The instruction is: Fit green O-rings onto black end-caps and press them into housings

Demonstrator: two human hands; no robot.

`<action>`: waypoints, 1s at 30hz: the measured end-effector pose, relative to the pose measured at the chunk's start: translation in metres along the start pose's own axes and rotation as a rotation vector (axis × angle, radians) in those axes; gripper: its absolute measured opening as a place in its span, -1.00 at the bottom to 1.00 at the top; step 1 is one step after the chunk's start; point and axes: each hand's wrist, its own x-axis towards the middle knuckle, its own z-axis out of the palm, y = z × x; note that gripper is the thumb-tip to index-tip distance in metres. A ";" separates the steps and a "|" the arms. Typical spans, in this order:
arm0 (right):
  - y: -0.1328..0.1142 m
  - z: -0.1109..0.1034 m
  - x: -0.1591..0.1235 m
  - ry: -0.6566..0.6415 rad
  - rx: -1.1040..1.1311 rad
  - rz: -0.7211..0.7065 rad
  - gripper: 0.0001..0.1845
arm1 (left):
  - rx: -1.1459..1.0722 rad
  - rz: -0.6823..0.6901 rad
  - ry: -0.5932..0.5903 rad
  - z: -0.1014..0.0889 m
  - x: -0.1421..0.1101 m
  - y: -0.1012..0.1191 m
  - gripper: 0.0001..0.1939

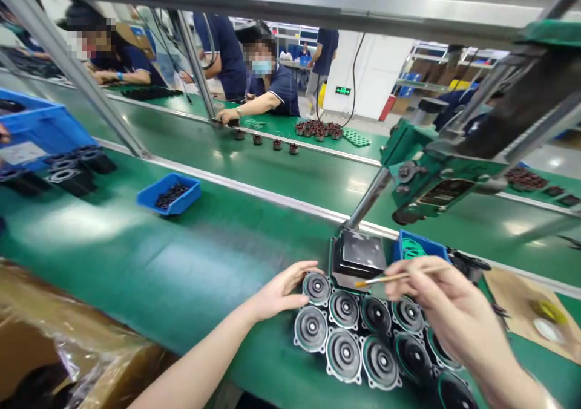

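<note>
My right hand [436,300] pinches a small paintbrush [385,278] with a thin wooden handle and yellowish bristles. The brush points left, above a group of round metal housings [344,353] with grey, ringed faces, small bright centres and lugged rims. My left hand [288,288] has its thumb and fingers apart around the left side of the back-left housing [316,287], seemingly touching its edge. Part of the group on the right is covered by my right hand and forearm. Just behind the housings stands the black block base [361,255] of a green press [436,179].
A blue bin [169,194] of small black parts stands left; another [411,245] with green rings sits behind my right hand. Black cylindrical parts [72,176] and a blue crate [40,124] are far left. Cardboard [526,303] lies right. Across the conveyor [254,167], co-workers sit.
</note>
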 end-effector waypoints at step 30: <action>0.020 0.070 0.066 -0.550 -0.625 -0.150 -0.87 | 0.079 -0.050 0.021 -0.012 -0.001 0.002 -0.07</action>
